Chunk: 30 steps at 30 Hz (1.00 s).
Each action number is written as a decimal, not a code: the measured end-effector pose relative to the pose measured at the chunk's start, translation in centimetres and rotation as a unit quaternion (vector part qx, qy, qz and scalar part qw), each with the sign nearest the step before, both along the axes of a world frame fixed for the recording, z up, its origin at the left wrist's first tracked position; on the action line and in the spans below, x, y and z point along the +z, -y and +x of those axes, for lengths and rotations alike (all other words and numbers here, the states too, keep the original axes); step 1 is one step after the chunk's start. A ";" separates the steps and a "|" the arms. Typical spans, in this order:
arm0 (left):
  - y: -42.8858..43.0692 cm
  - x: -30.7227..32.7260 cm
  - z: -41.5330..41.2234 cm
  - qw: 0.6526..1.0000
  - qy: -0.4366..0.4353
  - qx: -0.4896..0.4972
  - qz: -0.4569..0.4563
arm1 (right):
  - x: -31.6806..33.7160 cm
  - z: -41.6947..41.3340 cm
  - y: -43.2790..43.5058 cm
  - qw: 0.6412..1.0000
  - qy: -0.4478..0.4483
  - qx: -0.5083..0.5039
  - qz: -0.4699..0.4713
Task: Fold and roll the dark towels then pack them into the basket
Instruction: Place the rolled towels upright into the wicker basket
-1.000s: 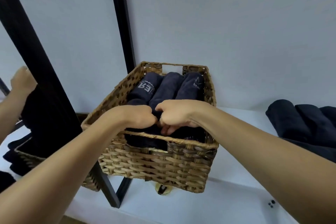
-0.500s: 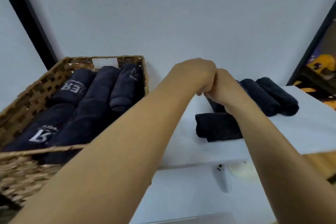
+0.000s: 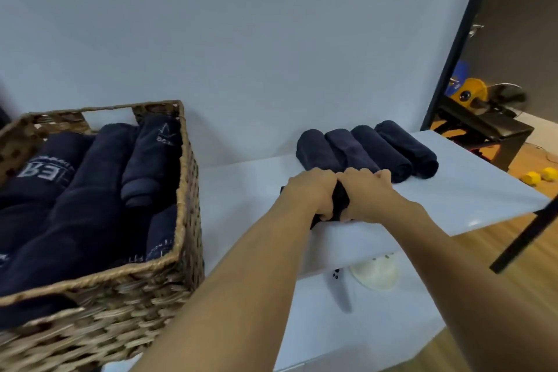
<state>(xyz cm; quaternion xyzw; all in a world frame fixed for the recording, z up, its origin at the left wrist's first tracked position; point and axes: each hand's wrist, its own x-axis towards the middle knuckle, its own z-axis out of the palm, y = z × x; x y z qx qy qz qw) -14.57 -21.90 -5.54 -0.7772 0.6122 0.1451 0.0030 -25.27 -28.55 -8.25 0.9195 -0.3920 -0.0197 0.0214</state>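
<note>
A woven wicker basket (image 3: 184,220) stands at the left on the white table (image 3: 471,199), packed with several rolled dark towels (image 3: 90,190). To its right, my left hand (image 3: 311,190) and my right hand (image 3: 368,193) sit side by side, both closed around one rolled dark towel (image 3: 339,202) lying crosswise on the table; most of it is hidden under my fingers. Just behind my hands a row of several more rolled dark towels (image 3: 380,151) lies against the wall.
A pale wall runs behind the table. A black post (image 3: 453,48) stands at the right, with yellow equipment (image 3: 471,93) and two yellow balls (image 3: 540,177) on the wooden floor beyond. A black bar (image 3: 525,235) crosses the table's right edge. A white round object (image 3: 374,275) sits below the tabletop.
My view and both hands have swung right, from inside the basket to the table. My hands came down and closed on a rolled towel lying in front of the row.
</note>
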 end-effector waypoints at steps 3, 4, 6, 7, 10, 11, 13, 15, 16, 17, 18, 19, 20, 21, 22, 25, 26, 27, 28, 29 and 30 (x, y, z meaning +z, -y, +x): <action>-1.0 3.9 1.3 0.999 0.039 -0.008 -0.011 | 3.3 2.0 -1.3 0.997 0.072 0.027 0.031; -1.7 5.6 2.2 0.998 0.051 -0.003 -0.019 | 4.7 2.8 -2.0 0.992 0.107 0.041 0.057; -3.5 9.6 4.4 0.996 0.078 0.017 -0.043 | 7.6 4.6 -3.4 0.980 0.163 0.073 0.089; -4.7 11.6 5.6 0.994 0.092 0.031 -0.052 | 9.1 5.6 -4.2 0.975 0.181 0.096 0.086; -9.0 16.4 8.8 0.987 0.129 0.087 -0.033 | 13.0 9.0 -7.0 0.952 0.236 0.188 0.051; -10.8 17.6 9.6 0.983 0.141 0.112 -0.025 | 14.1 10.3 -8.2 0.941 0.249 0.226 0.034; -14.5 19.1 11.1 0.973 0.169 0.155 -0.009 | 15.5 13.2 -10.6 0.919 0.247 0.309 -0.004; -17.9 19.3 12.0 0.963 0.186 0.195 0.007 | 16.1 15.6 -13.3 0.897 0.221 0.381 -0.030; -19.5 18.9 12.4 0.959 0.185 0.215 0.017 | 15.9 16.7 -14.4 0.885 0.210 0.413 -0.040; -20.8 18.1 13.0 0.958 0.168 0.230 0.024 | 15.6 17.5 -15.4 0.871 0.203 0.445 -0.043; -21.9 17.2 13.5 0.961 0.132 0.241 0.029 | 15.1 18.1 -16.3 0.857 0.194 0.477 -0.037; -22.9 16.2 13.9 0.966 0.082 0.244 0.026 | 14.4 18.6 -16.9 0.846 0.176 0.503 -0.032; -23.8 15.2 14.1 0.967 0.036 0.252 0.023 | 13.5 19.1 -17.3 0.837 0.148 0.525 -0.036; -24.4 14.3 14.2 0.964 -0.002 0.264 0.024 | 12.5 19.4 -17.6 0.830 0.116 0.543 -0.053; -24.8 13.3 14.0 0.959 -0.024 0.280 0.031 | 11.8 19.5 -17.7 0.823 0.081 0.557 -0.076; -24.9 10.2 12.8 0.955 -0.038 0.293 -0.012 | 10.9 19.1 -17.8 0.821 0.015 0.561 -0.108; -24.7 9.6 12.4 0.955 -0.042 0.292 -0.037 | 10.8 18.9 -17.8 0.824 0.007 0.557 -0.100; -24.5 9.1 11.9 0.954 -0.049 0.291 -0.060 | 11.0 18.7 -17.9 0.829 0.001 0.553 -0.082; -24.4 8.8 11.6 0.951 -0.058 0.293 -0.076 | 11.1 18.5 -17.8 0.837 -0.006 0.545 -0.046; -24.3 8.5 11.4 0.950 -0.063 0.294 -0.083 | 11.4 18.3 -17.8 0.846 -0.013 0.534 0.004; -24.2 8.2 11.3 0.950 -0.064 0.295 -0.082 | 11.6 18.2 -17.7 0.853 -0.025 0.518 0.058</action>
